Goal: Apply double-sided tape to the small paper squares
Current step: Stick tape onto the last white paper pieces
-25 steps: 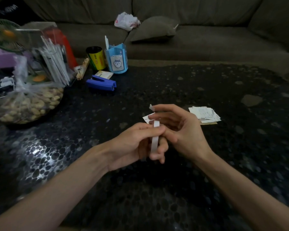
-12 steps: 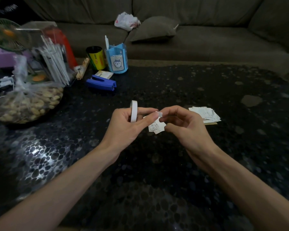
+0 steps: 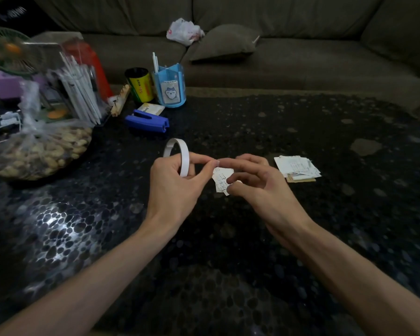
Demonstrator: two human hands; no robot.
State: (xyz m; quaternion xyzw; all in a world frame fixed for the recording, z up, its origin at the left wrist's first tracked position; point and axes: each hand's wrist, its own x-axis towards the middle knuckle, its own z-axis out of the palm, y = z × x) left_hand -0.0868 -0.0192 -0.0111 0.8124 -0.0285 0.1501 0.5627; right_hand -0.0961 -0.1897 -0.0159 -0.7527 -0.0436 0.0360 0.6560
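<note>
- Both hands stay raised over the dark pebbled table (image 3: 301,122), about where they were a moment ago.
- Left hand (image 3: 175,187) — fingers curled around the white tape roll (image 3: 185,161), now turned to show its open loop.
- Right hand (image 3: 257,183) pinches a small printed paper square (image 3: 220,178) — held between the hands, fingertips meeting.

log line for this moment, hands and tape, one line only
left hand: holds tape roll | right hand: pinches paper square | paper stack: on table, right of hands
</note>
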